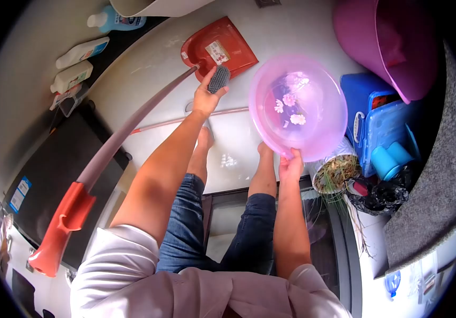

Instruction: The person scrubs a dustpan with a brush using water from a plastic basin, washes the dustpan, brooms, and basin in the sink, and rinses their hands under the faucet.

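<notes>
My left hand (209, 99) is closed on a grey, rough-textured scrubbing sponge (219, 79), held up in front of the red dustpan (233, 45). The dustpan's long handle (127, 130) slants down to the left, passing beside my left forearm. My right hand (291, 164) grips the near rim of a translucent pink basin (320, 140), thumb over the edge. White and pink flowers (289, 99) show on the basin's bottom. The basin looks tilted toward me; whether it rests on anything is hidden.
A thin pole (169, 123) lies across the pale floor. Several bottles (76, 74) line the left ledge, above a dark panel (42, 185). At right are a large purple tub (358, 37), blue containers (363, 95), a pot of dry grass (336, 175) and a black bag (384, 196).
</notes>
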The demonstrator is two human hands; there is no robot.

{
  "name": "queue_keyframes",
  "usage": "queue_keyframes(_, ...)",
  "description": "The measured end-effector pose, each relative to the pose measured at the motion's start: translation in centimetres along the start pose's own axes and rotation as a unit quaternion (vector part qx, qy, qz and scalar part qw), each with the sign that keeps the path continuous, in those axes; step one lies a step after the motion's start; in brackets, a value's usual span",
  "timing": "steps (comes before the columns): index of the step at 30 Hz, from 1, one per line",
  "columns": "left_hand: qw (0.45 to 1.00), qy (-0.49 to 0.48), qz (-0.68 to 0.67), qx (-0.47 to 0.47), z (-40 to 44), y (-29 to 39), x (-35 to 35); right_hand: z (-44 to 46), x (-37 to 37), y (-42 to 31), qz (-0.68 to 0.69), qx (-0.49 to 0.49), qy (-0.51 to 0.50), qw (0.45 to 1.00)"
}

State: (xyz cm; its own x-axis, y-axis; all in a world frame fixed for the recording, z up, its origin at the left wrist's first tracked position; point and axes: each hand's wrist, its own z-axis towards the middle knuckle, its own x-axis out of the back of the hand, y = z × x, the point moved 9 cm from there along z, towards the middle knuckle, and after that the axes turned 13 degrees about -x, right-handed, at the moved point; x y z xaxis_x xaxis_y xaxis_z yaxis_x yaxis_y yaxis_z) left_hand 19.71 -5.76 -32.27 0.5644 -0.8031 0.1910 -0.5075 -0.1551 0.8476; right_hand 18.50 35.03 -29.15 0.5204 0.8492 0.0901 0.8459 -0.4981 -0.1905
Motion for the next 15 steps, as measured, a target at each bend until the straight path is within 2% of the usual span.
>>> queue_keyframes(4,0.997,0.051,-0.013,0.063,0.8,-4.2,0.2,-6.5,-1.8,-2.4,-0.034,0.105,0.039,0.993)
queue_keyframes(8,0.979,0.128,-0.067,0.144,2.4,-5.7,-0.6,-12.8,-5.5,-3.5,-0.237,0.199,0.086,0.947)
queue_keyframes(11,0.968,0.117,-0.144,0.171,4.6,-10.2,-1.8,-16.6,-9.5,-3.0,-0.359,0.235,0.078,0.9)
queue_keyframes(14,0.936,0.09,-0.271,0.206,5.7,-11.5,-3.2,-21.1,-14.6,-3.0,-0.522,0.431,0.13,0.724)
queue_keyframes(15,0.92,0.075,-0.315,0.221,5.9,-11.3,-3.8,-22.3,-15.8,-2.9,-0.527,0.447,0.124,0.712)
